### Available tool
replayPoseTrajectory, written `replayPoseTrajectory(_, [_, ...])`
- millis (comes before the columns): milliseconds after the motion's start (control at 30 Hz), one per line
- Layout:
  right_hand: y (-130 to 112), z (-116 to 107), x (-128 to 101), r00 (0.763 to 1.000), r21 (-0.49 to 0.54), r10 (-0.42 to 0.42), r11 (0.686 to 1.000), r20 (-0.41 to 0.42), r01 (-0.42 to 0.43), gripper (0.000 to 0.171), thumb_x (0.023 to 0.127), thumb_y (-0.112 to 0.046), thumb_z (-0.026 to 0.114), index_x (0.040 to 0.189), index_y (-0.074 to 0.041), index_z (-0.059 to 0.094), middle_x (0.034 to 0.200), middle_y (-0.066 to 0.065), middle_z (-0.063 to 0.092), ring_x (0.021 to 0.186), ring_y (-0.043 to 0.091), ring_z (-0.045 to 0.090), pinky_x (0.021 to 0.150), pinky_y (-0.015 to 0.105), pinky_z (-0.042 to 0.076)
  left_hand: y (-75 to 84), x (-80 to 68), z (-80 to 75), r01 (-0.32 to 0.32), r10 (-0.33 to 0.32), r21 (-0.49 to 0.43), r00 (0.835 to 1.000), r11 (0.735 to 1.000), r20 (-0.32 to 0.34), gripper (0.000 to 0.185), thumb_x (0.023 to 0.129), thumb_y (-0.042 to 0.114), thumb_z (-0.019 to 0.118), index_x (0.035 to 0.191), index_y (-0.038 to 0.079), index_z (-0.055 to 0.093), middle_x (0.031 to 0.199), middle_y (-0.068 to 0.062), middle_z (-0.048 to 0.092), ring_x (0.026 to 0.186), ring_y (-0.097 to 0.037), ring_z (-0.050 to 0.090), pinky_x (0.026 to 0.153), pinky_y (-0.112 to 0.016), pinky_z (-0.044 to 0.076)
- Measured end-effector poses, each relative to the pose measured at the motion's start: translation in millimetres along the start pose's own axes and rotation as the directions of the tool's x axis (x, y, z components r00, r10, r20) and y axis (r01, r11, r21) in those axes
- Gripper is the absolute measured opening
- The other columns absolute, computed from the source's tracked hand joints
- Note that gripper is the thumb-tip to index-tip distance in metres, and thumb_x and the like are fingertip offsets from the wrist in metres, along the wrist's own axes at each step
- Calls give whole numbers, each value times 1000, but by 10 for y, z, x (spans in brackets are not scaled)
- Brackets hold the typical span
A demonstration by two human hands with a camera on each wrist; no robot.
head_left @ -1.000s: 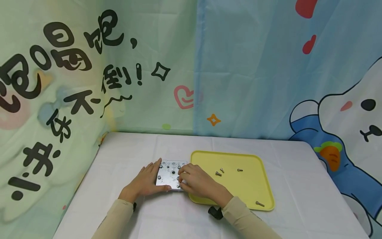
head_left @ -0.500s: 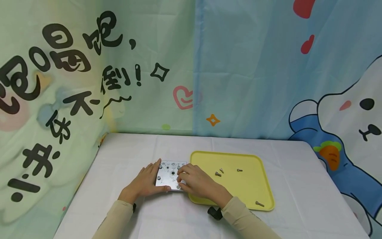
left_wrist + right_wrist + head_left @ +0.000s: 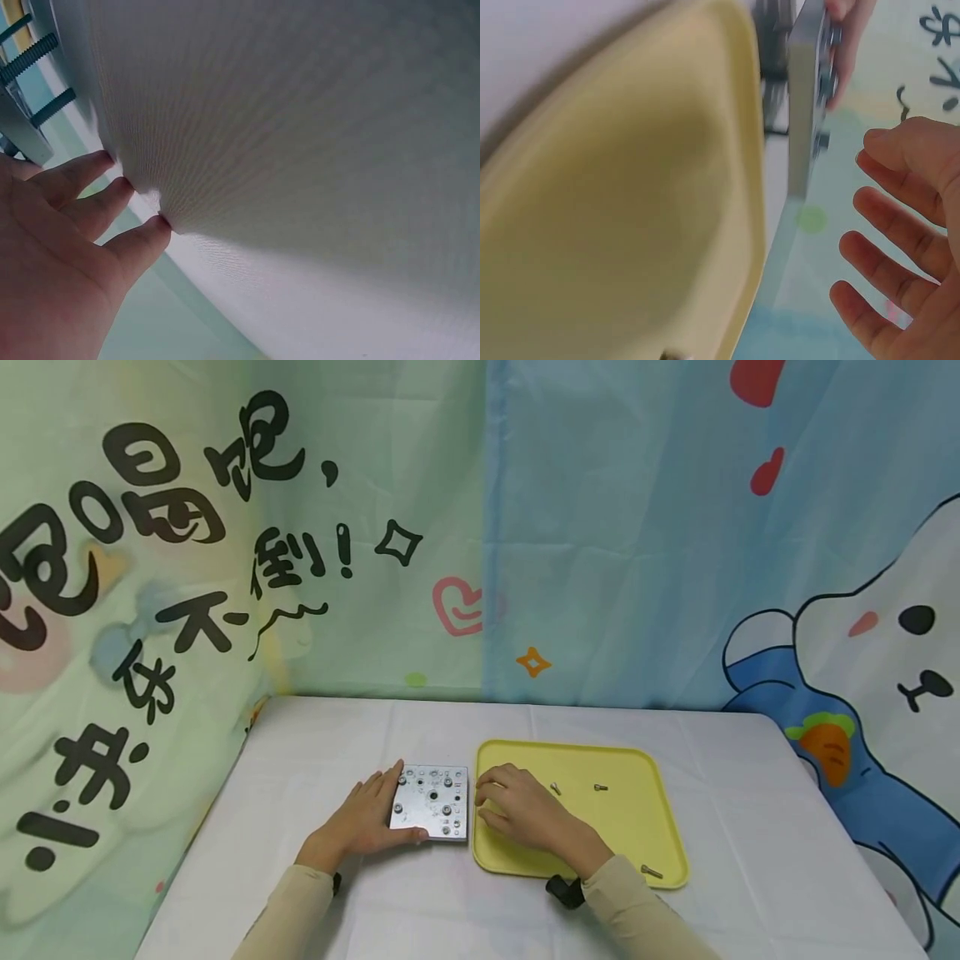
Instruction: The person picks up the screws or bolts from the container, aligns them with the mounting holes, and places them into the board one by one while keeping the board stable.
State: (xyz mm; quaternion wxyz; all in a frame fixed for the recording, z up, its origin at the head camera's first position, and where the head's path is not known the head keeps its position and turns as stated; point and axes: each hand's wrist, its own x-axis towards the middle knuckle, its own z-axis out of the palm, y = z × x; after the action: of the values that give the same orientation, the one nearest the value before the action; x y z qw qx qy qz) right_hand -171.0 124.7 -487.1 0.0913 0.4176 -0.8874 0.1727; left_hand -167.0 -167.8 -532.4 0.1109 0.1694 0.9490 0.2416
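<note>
While the left hand steadies it, square grey plate carries several screws; right hand relaxed

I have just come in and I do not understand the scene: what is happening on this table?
A person sits at a white table. The left hand rests on the left edge of a small metal plate with screws in it. The right hand is off the plate, over the left part of a yellow tray, fingers loosely curled and holding nothing. A few loose screws lie in the tray.
</note>
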Motion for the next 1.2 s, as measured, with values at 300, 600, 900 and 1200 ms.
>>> replayPoseTrajectory(300, [416,-167,-387,994,-18,94,995,-52,-95,11,86,-10,79,92,-10,70,105,5,64,98,27,60,78,43,53,11,-11,-1,8,-8,-7,1000,1000,0,125,75,78,67,161,5,13,159,-20,30,146,-40,25,118,-57,19])
replayPoseTrajectory(600, [814,-341,-770,968,-29,249,968,-40,-250,12,85,-4,78,93,-6,71,104,9,64,98,33,60,76,49,52,29,-10,-19,7,-7,-6,1000,1000,2,124,76,77,67,161,5,13,159,-21,29,146,-40,24,118,-56,18])
replayPoseTrajectory(900, [1071,-374,-944,928,-64,373,926,-1,-372,10,85,-6,78,92,-6,71,99,10,64,94,34,60,82,52,52,32,-21,-27,4,-4,-7,1000,1000,11,124,76,76,67,161,4,12,160,-20,28,146,-41,24,118,-56,18])
replayPoseTrajectory(1200, [1187,-322,-996,911,-94,411,909,32,-407,7,86,-9,78,90,-10,71,97,8,63,91,34,59,75,53,51,-3,-5,-3,-2,2,-8,1000,1000,12,124,76,77,66,161,5,10,161,-18,26,147,-40,23,118,-57,17])
